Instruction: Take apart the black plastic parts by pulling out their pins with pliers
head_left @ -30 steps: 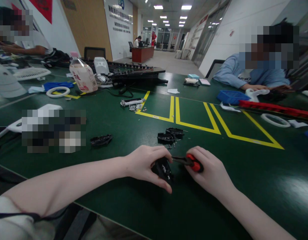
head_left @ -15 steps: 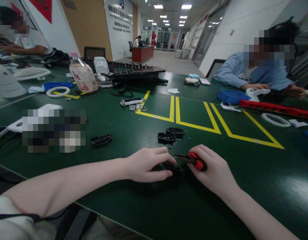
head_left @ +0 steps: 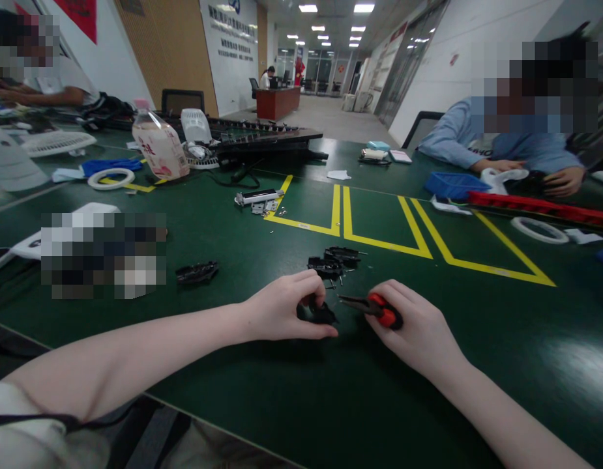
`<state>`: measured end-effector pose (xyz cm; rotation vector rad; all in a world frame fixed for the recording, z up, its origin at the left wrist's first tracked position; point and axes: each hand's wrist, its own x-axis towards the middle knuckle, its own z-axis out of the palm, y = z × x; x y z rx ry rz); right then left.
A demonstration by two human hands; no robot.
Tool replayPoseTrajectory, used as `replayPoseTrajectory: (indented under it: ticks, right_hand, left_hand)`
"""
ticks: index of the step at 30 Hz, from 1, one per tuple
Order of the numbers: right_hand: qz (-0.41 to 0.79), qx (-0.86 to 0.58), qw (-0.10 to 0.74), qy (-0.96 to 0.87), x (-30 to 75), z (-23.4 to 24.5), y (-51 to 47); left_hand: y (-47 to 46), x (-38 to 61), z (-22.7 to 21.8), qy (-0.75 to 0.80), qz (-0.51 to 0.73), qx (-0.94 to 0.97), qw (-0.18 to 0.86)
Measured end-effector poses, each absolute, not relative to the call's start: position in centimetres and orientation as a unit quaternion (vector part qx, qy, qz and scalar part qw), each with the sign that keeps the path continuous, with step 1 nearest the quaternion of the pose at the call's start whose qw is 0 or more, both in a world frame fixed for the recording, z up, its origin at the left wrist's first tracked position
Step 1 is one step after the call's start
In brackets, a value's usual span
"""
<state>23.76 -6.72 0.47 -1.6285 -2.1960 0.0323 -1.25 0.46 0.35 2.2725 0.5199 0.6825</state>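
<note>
My right hand [head_left: 416, 319] is closed around red-and-black-handled pliers [head_left: 367, 305], whose dark jaws point left towards my other hand. My left hand [head_left: 286, 309] has its fingers curled about a small black plastic part [head_left: 323, 314], partly hidden under the palm and fingers. The pliers' tips are apart from that part. Just beyond, several similar black parts [head_left: 325, 266] lie in a cluster with small metal pins beside them. Another black part [head_left: 197, 272] lies by itself to the left of my hand.
Yellow tape outlines [head_left: 386, 245] mark the green table [head_left: 262, 397]. A silver-and-white piece [head_left: 257, 197] lies near them. A bottle [head_left: 159, 143] stands back left, a blue tray [head_left: 455, 185] and red strip [head_left: 536, 207] back right. A person in a blue shirt [head_left: 450, 133] sits across.
My left hand has shifted slightly up and its fingers have curled more, with the black part turned in it. The pliers in my right hand have barely moved.
</note>
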Motion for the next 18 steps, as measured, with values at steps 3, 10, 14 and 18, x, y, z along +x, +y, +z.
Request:
replayPoseTrajectory:
  ticks: [3,10,14,18]
  right_hand:
    - [0.015,-0.586,0.203,-0.785,23.62,0.5,-6.71]
    - [0.01,-0.58,0.206,-0.788,23.77,0.55,-6.78]
    - [0.009,-0.577,0.201,-0.792,23.6,0.62,-6.75]
    - [0.012,-0.576,0.209,-0.79,23.58,0.59,-6.7]
  left_hand:
    - [0.49,-1.29,0.28,0.187,0.29,0.877,0.335]
    - [0.34,-1.52,0.33,0.152,0.362,0.864,0.314]
    - [0.35,-1.59,0.27,0.129,0.408,0.858,0.284]
    - [0.41,-1.67,0.2,0.111,0.422,0.858,0.271]
